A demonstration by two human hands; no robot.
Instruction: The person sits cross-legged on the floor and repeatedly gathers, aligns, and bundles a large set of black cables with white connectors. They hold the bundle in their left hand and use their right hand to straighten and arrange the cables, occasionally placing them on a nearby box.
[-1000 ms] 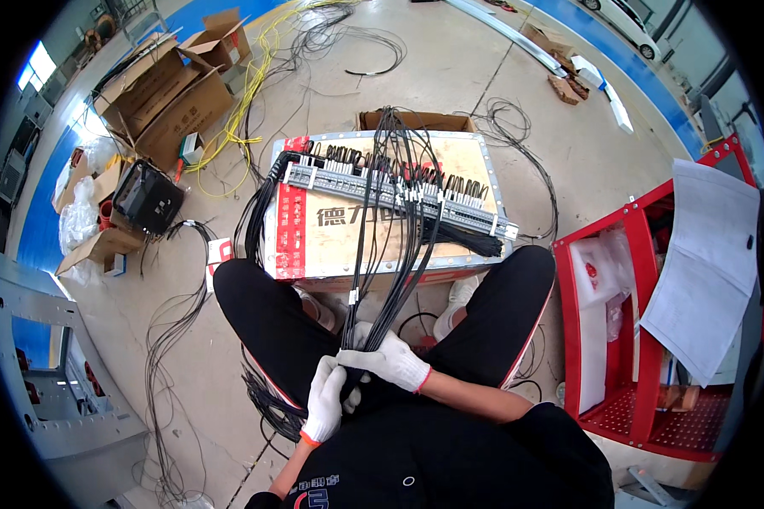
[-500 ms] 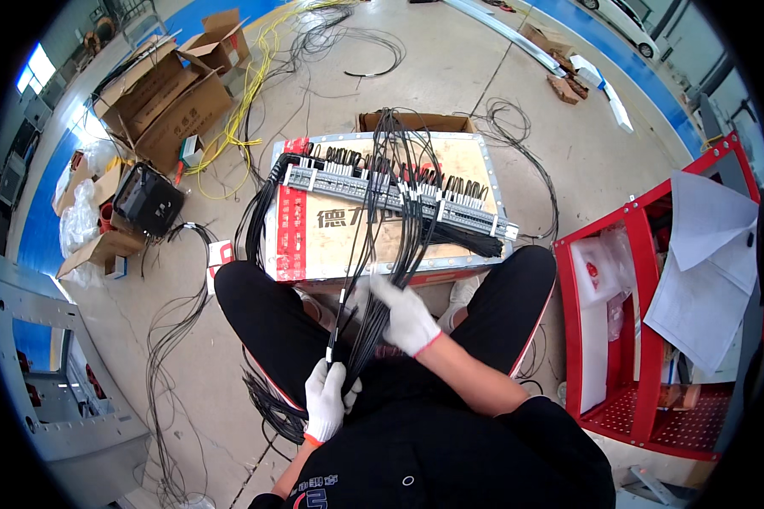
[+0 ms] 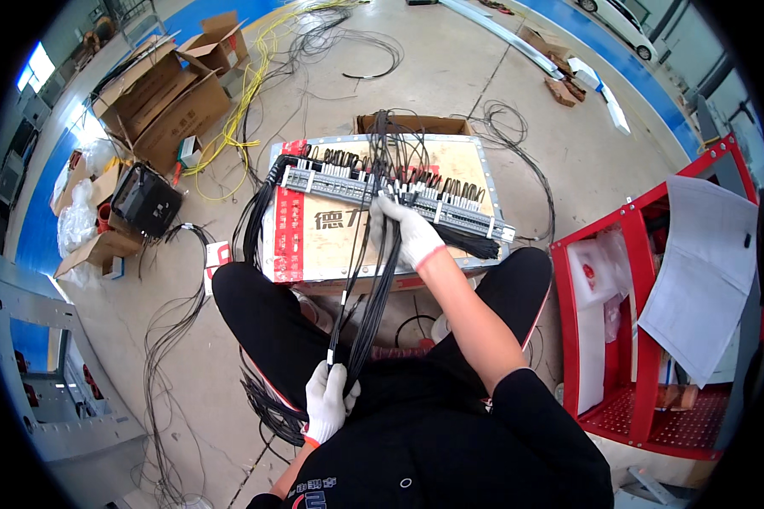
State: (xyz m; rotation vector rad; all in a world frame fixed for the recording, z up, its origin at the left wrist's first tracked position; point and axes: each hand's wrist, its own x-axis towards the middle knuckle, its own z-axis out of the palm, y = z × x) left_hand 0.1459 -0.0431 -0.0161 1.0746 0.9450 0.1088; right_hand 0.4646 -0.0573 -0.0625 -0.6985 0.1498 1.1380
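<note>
A bundle of thin black wires runs from a long grey terminal block strip down toward my lap. My left hand, in a white glove, is closed around the lower part of the wires, near a white sleeve marker. Farther up, my right hand, also gloved, wraps round the same bundle just below the strip. The strip lies across a wooden case with metal edging and red tape. Small wire loops and white tags line its far side. More black wires hang off its left end.
Open cardboard boxes, a black case and yellow cable lie at the far left. A grey metal cabinet stands near left. At right is a red metal frame with paper sheets. Loose black wires trail over the floor.
My right hand has moved up and away from my lap along the wires, to just below the terminal strip. My left hand keeps its grip in place.
</note>
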